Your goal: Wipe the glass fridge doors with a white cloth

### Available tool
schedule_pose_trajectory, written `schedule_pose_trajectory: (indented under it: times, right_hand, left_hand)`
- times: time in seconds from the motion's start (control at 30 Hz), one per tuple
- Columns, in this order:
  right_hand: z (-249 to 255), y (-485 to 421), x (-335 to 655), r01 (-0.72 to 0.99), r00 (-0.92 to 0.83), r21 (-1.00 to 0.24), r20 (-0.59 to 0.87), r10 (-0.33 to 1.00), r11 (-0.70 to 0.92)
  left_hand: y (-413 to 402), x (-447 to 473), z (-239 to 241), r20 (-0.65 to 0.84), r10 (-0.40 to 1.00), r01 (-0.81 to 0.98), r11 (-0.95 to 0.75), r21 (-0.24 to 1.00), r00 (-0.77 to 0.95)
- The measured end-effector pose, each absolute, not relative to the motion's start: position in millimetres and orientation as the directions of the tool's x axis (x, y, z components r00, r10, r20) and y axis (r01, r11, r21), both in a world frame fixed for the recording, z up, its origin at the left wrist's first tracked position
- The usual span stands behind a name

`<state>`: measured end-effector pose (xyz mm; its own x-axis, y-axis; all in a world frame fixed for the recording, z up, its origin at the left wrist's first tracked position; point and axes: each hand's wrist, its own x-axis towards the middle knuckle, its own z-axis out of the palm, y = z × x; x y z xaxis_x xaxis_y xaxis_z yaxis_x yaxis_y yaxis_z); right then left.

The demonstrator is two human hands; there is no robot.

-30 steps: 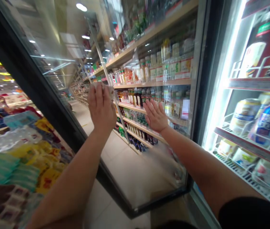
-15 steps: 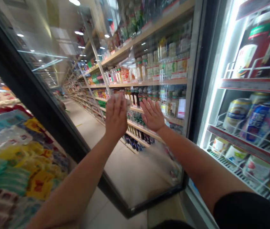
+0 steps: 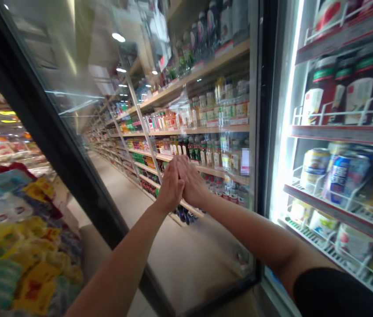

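Note:
My left hand (image 3: 169, 187) and my right hand (image 3: 193, 185) meet in front of the glass door (image 3: 202, 240). Their fingers are stretched out and touch or overlap at the tips. The left thumb lies along the inner side, beside the right palm. Blur hides whether anything lies between the fingers, and I cannot tell whether the fingertips press on the glass. The door stands swung out from a lit drinks cooler, in a dark frame (image 3: 71, 158).
On the right, the cooler's wire shelves (image 3: 338, 132) hold bottles (image 3: 360, 97) and cans (image 3: 336, 178). Through or in the glass, long shelves (image 3: 202, 127) of bottles line an aisle floor (image 3: 117, 185). Yellow packets (image 3: 36, 286) are piled at the left.
My hands were apart and have come together, the right moving left towards the left hand. A pale patch by the left fingers earlier is not distinguishable now. The view has shifted slightly.

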<state>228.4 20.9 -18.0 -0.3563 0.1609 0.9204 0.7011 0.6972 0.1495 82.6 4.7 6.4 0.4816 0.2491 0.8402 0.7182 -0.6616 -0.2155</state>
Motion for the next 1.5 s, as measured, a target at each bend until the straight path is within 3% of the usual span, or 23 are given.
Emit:
schedule_pose_trajectory:
  times: [0.1,0.3,0.37,0.47,0.6,0.7,0.83,0.93,1.07,1.2,1.33,1.5]
  right_hand:
    - [-26,27,220,0.739,-0.377,0.167,0.906,0.195,0.653]
    - [-48,31,231,0.749,-0.4,0.247,0.909,0.121,0.615]
    - [-42,32,238,0.723,-0.449,0.305,0.89,0.086,0.619]
    - [-7,33,244,0.712,-0.491,0.34,0.866,0.09,0.614]
    - [46,37,239,0.792,-0.371,0.233,0.918,0.142,0.564]
    - [44,40,231,0.807,-0.326,0.192,0.933,0.15,0.559]
    - [27,42,229,0.774,-0.431,0.282,0.891,0.144,0.567]
    - [55,44,232,0.743,-0.494,0.337,0.859,0.134,0.578]
    - [101,55,235,0.772,-0.376,0.213,0.913,0.16,0.599]
    - [71,59,242,0.804,-0.227,0.09,0.96,0.163,0.588]
    - [49,57,237,0.817,-0.223,0.087,0.959,0.174,0.57]
    - [130,59,197,0.818,-0.22,0.108,0.966,0.135,0.565]
  left_hand:
    - [-5,67,15,0.855,0.319,0.741,-0.662,-0.109,0.41]
    - [-14,13,26,0.929,0.192,0.929,-0.259,-0.264,0.317]
    - [-9,5,22,0.927,0.186,0.936,-0.205,-0.287,0.325]
    - [-3,3,14,0.929,0.189,0.937,-0.211,-0.278,0.318]
    - [-2,5,12,0.936,0.189,0.935,-0.254,-0.246,0.297]
    - [-2,4,13,0.934,0.172,0.934,-0.233,-0.27,0.313]
    - [1,3,12,0.932,0.188,0.938,-0.22,-0.268,0.311]
    - [4,2,11,0.93,0.226,0.947,-0.213,-0.242,0.289]
    - [10,0,11,0.929,0.264,0.956,-0.204,-0.209,0.259]
    - [15,-1,11,0.925,0.268,0.954,-0.203,-0.221,0.271]
    - [18,-2,10,0.93,0.245,0.947,-0.234,-0.219,0.275]
    - [23,-5,8,0.937,0.186,0.938,-0.241,-0.249,0.297]
